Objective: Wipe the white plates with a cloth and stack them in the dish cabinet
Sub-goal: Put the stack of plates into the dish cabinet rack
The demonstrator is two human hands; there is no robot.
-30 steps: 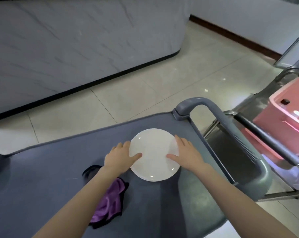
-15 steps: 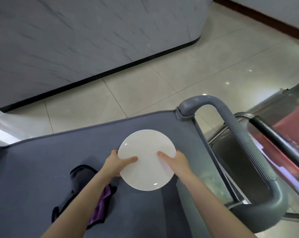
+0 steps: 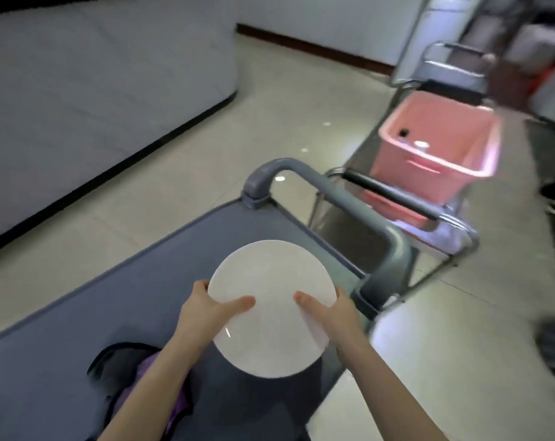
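A round white plate (image 3: 271,300) is lifted above the grey cart top (image 3: 136,281), held by both hands. My left hand (image 3: 203,305) grips its left rim, thumb lying on the plate's face. My right hand (image 3: 328,310) grips the right rim the same way. A purple and black cloth (image 3: 126,386) lies crumpled on the cart, under my left forearm and partly hidden by it. No cabinet is in view.
The cart's grey handle (image 3: 349,198) arches at its right end. Beyond it a metal trolley (image 3: 454,230) carries a pink plastic basket (image 3: 435,144). A grey marble counter front (image 3: 94,74) runs along the left. Beige tiled floor lies between. The right edge is blurred.
The plate has come up off the cart top, gripped at both rims and nearer the camera. The view has swung right, bringing the pink basket and trolley into sight.
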